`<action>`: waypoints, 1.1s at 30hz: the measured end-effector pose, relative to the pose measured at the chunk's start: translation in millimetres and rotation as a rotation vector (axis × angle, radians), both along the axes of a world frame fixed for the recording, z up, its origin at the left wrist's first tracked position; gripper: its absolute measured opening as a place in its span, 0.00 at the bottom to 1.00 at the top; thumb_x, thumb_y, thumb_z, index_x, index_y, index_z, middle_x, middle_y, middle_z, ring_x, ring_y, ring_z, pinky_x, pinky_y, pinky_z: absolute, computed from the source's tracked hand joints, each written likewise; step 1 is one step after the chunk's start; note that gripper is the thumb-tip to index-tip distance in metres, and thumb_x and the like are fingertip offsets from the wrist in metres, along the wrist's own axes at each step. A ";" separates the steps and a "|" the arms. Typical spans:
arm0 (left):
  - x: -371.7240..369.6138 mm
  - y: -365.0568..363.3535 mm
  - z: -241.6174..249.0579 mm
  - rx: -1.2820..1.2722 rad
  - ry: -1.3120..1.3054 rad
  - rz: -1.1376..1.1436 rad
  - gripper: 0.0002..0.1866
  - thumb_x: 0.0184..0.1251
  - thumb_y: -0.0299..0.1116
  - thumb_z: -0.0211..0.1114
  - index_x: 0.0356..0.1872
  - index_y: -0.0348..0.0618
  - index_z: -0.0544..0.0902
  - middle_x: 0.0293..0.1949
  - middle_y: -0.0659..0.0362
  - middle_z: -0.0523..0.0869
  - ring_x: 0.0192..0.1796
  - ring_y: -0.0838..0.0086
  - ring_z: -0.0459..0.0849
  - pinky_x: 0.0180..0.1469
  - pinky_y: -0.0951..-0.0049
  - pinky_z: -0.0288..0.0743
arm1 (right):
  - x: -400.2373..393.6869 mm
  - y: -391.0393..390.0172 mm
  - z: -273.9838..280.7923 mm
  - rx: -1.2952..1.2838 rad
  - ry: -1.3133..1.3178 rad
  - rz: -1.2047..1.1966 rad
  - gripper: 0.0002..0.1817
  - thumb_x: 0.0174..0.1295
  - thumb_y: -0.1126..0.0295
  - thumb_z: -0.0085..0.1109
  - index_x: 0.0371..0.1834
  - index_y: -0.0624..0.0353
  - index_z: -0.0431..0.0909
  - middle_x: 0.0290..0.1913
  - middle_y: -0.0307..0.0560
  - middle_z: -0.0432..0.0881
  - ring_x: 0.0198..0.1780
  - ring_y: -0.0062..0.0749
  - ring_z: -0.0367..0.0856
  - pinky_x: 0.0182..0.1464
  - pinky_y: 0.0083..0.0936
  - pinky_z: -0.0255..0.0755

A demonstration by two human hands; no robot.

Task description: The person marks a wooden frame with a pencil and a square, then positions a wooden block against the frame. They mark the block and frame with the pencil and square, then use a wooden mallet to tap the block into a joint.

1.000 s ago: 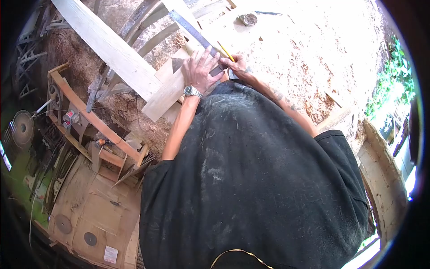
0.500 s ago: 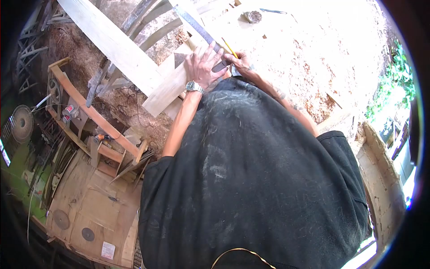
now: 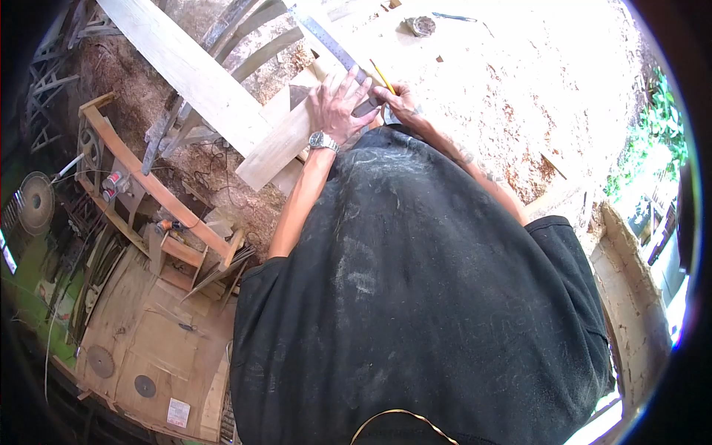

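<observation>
A try square with a long metal blade [image 3: 326, 43] and a dark stock [image 3: 366, 108] lies across a pale wooden board [image 3: 274, 152]. My left hand [image 3: 340, 109], wearing a wristwatch, holds the square down on the wood, its fingers reaching over the blade's near end and its thumb on the other side of the stock. Close by on the right, my right hand [image 3: 403, 102] pinches a yellow pencil [image 3: 382, 74], which points up and away from me. The near end of the work is hidden behind my dark shirt.
A long plank [image 3: 189, 74] runs to the upper left, with curved wooden pieces [image 3: 267, 55] beside it. A curved wooden frame [image 3: 141, 174] stands on the left. Saw blades [image 3: 145, 386] rest on plywood [image 3: 174, 319] at lower left. Wood shavings cover the ground.
Both hands stay almost in place, and the square remains on the board. The pencil has shifted only slightly; the view has moved a little.
</observation>
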State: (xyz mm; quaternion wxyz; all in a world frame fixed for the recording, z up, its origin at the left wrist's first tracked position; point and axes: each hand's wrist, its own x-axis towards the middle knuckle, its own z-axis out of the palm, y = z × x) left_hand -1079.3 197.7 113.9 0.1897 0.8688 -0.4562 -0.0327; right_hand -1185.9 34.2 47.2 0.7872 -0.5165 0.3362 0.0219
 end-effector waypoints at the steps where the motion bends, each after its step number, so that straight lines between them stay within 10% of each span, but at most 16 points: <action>1: 0.2 0.2 -1.3 0.011 -0.006 -0.002 0.34 0.56 0.67 0.72 0.65 0.72 0.85 0.77 0.70 0.73 0.75 0.59 0.66 0.71 0.46 0.55 | 0.1 -0.2 0.8 -0.010 0.005 0.009 0.17 0.70 0.58 0.70 0.44 0.65 0.89 0.33 0.40 0.89 0.32 0.20 0.83 0.35 0.21 0.75; 22: 0.2 -0.5 -0.9 0.059 0.014 0.009 0.35 0.52 0.66 0.74 0.64 0.74 0.85 0.76 0.71 0.73 0.74 0.59 0.67 0.72 0.45 0.55 | 1.0 -24.9 12.5 -0.277 0.313 0.066 0.20 0.70 0.55 0.68 0.40 0.65 0.89 0.32 0.41 0.88 0.33 0.20 0.81 0.36 0.21 0.73; 27: 0.5 -0.4 -5.1 0.072 -0.026 0.002 0.34 0.55 0.69 0.71 0.63 0.71 0.86 0.76 0.70 0.74 0.73 0.55 0.69 0.72 0.44 0.54 | 9.7 -22.7 38.4 -0.471 -0.003 -0.232 0.25 0.79 0.50 0.53 0.37 0.61 0.87 0.24 0.34 0.75 0.26 0.23 0.72 0.33 0.24 0.69; 33: 0.5 -1.4 2.1 0.047 0.017 -0.005 0.33 0.56 0.68 0.69 0.63 0.69 0.86 0.75 0.69 0.74 0.72 0.53 0.69 0.72 0.40 0.54 | 44.5 -10.8 61.8 -0.612 -0.121 -0.124 0.16 0.78 0.60 0.58 0.46 0.63 0.87 0.33 0.41 0.86 0.36 0.23 0.80 0.38 0.24 0.74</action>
